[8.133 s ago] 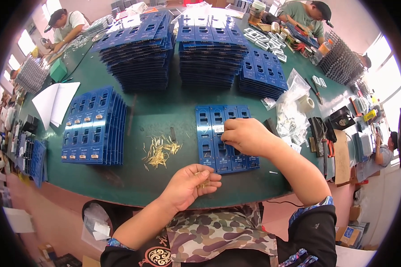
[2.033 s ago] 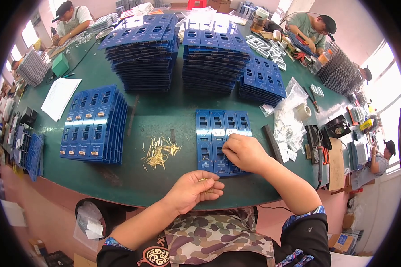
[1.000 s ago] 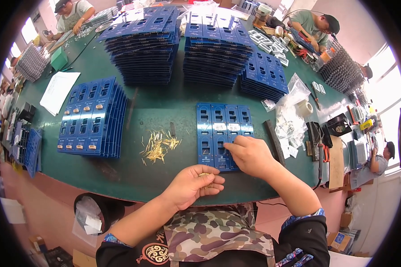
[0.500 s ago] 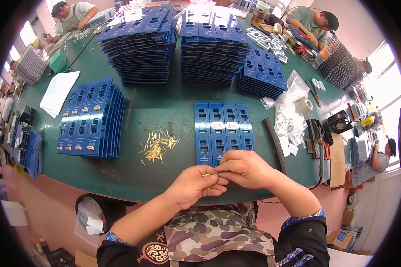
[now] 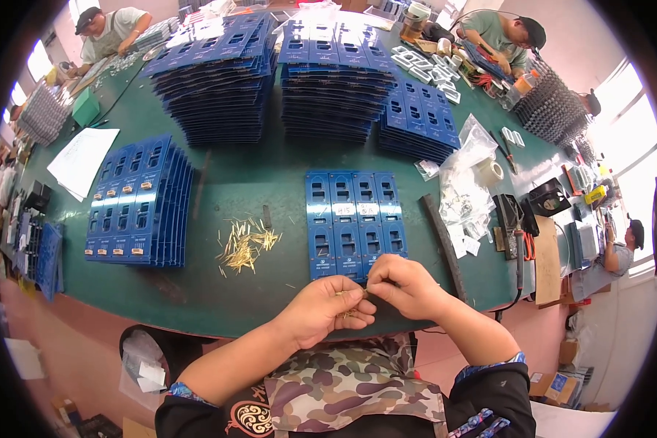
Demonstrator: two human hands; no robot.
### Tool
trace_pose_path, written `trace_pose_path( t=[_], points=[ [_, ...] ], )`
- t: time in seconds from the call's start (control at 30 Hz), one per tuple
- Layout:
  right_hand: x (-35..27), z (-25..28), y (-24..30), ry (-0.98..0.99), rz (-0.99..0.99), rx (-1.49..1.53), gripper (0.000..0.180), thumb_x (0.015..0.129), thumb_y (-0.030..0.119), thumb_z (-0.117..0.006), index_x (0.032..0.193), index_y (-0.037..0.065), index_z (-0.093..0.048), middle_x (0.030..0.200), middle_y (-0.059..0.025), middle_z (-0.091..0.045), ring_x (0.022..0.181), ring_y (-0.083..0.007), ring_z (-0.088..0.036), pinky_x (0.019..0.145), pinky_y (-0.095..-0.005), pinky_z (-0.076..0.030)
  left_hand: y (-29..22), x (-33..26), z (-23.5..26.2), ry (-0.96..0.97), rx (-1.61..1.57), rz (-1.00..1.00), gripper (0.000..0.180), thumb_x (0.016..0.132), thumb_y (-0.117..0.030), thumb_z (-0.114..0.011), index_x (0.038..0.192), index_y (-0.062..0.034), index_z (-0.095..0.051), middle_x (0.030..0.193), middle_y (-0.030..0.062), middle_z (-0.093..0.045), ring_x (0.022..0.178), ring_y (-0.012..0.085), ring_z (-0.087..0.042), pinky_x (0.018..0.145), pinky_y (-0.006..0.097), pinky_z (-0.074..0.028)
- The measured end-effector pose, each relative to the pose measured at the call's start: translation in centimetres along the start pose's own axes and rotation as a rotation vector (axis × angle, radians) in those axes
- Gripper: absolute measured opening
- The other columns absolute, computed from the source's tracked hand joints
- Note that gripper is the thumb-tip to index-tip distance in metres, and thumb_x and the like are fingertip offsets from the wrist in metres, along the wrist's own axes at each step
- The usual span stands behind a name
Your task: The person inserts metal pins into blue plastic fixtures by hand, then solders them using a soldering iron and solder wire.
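Observation:
Above the table's near edge, my left hand (image 5: 321,315) is closed around several thin gold-coloured pins (image 5: 351,313), which show between the curled fingers. My right hand (image 5: 410,290) pinches at the left thumb and fingertip; whatever is between its fingers is too small to make out. Just beyond both hands lies a blue circuit board panel (image 5: 343,219) with rows of dark cut-outs and white labels, its near edge partly covered by my right hand. To its left, a loose heap of gold-coloured pins (image 5: 247,247) is spread on the green table (image 5: 248,168), beside a small dark strip (image 5: 267,217).
Tall stacks of blue boards (image 5: 208,109) stand at the back, with a smaller stack (image 5: 135,204) at left. A dark bar (image 5: 443,244) and a clear plastic bag (image 5: 467,190) lie at right. A soldering iron (image 5: 520,270) stands farther right. Other people work around the table.
The view has shifted slightly, so the table's things appear a little left and lower. My right fingers have pulled back a little from the left hand's fingers, still pinching.

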State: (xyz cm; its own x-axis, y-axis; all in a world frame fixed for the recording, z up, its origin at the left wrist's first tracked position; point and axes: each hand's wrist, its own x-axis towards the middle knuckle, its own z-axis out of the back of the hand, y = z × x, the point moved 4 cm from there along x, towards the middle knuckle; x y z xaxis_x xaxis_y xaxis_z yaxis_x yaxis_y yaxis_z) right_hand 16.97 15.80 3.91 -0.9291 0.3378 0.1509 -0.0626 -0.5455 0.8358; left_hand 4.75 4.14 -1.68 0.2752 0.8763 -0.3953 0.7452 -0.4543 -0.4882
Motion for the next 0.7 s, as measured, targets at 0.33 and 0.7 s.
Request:
trace_pose_path(
  t=[0.33, 0.7],
  points=[
    [-0.6, -0.2, -0.4, -0.013, -0.09, -0.015, 0.009, 0.088, 0.009, -0.066, 0.088, 0.002, -0.061, 0.084, -0.0106, -0.061, 0.076, -0.0285, -0.061, 0.067, -0.0355, -0.049, 0.3, 0.6, -0.4, -0.044, 0.051, 0.028, 0.017, 0.101, -0.017, -0.054, 0.105, -0.0008, -0.058, 0.102, 0.0136, -0.066, 0.092, 0.0206, -0.069, 0.082, 0.03, -0.059],
    [-1.4, -0.1, 0.4, -0.09, -0.165, -0.035, 0.011, 0.087, 0.009, -0.066, 0.085, 0.001, -0.059, 0.082, -0.0119, -0.061, 0.073, -0.0296, -0.061, 0.064, -0.0367, -0.048, 0.3, 0.7, -0.5, -0.026, 0.028, 0.003, 0.016, 0.101, -0.018, -0.053, 0.103, -0.0022, -0.057, 0.098, 0.012, -0.067, 0.089, 0.0192, -0.068, 0.081, 0.029, -0.059]
  ],
)
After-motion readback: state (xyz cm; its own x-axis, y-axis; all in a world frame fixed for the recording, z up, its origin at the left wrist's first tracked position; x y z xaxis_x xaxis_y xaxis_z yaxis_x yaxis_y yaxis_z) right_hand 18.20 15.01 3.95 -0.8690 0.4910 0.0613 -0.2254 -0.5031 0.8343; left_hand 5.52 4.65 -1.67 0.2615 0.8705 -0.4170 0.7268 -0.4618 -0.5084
